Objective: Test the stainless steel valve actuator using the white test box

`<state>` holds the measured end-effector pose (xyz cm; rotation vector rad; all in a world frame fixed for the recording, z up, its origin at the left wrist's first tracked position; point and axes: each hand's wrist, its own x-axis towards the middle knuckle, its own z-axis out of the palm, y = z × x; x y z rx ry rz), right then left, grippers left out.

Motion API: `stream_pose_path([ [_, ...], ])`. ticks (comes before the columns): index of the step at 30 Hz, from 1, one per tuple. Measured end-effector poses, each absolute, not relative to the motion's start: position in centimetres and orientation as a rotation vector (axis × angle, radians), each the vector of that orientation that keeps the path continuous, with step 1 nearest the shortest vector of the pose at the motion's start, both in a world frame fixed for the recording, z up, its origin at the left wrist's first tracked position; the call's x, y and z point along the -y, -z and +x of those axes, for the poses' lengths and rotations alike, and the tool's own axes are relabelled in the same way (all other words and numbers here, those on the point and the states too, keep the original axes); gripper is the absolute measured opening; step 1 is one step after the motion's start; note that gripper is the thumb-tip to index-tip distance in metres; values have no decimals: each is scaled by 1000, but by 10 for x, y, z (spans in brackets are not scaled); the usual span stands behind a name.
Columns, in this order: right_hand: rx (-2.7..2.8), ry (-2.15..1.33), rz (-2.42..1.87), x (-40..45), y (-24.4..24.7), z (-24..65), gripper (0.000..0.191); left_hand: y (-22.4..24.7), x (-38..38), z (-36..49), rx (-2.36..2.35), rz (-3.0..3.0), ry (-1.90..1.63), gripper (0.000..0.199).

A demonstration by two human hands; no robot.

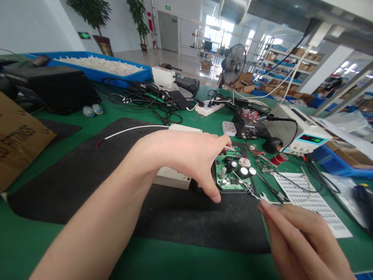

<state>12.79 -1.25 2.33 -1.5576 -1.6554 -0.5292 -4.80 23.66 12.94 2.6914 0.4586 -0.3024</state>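
Forearm of the left hand crosses the lower frame from bottom left, nearest the lens; that hand is spread in a loose arch, thumb down and fingers forward, its fingertips touching the left edge and top of a green circuit board. Far left: brown cardboard box on the green surface, with a black case behind it and a blue tray of white parts further back. A black mat covers the middle of the surface; a thin white wire with a red tip lies across its upper part. A white plastic housing sits on the mat under the left palm, mostly hidden by it. Board lies just right of the housing, at the mat's right edge, carrying round silver-topped capacitors. Tangled black cables and a white power strip lie behind. Right hand, bottom right, pinches a thin metal tool, apparently tweezers, between thumb and fingers; the tip reaches onto the board's lower right area. Right of the board: a white sheet of small labels, a soldering station, a bench power supply with lit display. A black fan stands at the back.
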Motion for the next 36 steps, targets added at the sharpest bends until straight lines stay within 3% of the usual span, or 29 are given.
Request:
stream_pose_path([
  [3, 1605, 516, -1535, 2, -23, 130, 50, -129, -239, -48, -464, 2711, 236, 106],
  [7, 1502, 500, -1563, -10, -23, 133, 24, -129, -239, -47, -486, 2730, 226, 101],
  [10, 1321, -14, -1667, -12, -31, 133, 10, -129, -238, -46, -531, 2741, 235, 100],
  [13, 917, -763, -1488, -14, -42, 132, 24, -128, -237, -45, -558, 2738, 237, 101],
  [15, 772, -1000, -1409, -16, -46, 132, 31, -127, -237, -44, -587, 2733, 233, 100],
  [17, 883, -834, -1505, -17, -46, 132, 26, -125, -238, -44, -623, 2723, 227, 101],
  [20, 1265, -22, -1656, -14, -44, 130, 13, -123, -240, -45, -654, 2711, 216, 105],
  [22, 1399, 293, -1643, -10, -44, 129, 18, -123, -243, -46, -679, 2706, 216, 107],
  [26, 1344, 351, -1693, -4, -37, 147, 16, -121, -251, -48, -778, 2679, 228, 116],
  [30, 1390, 542, -1854, -8, 1, 199, 16, -119, -257, -48, -819, 2641, 217, 121],
  [36, 1695, 570, -2092, -17, 44, 238, 35, -118, -259, -48, -737, 2662, 193, 108],
])
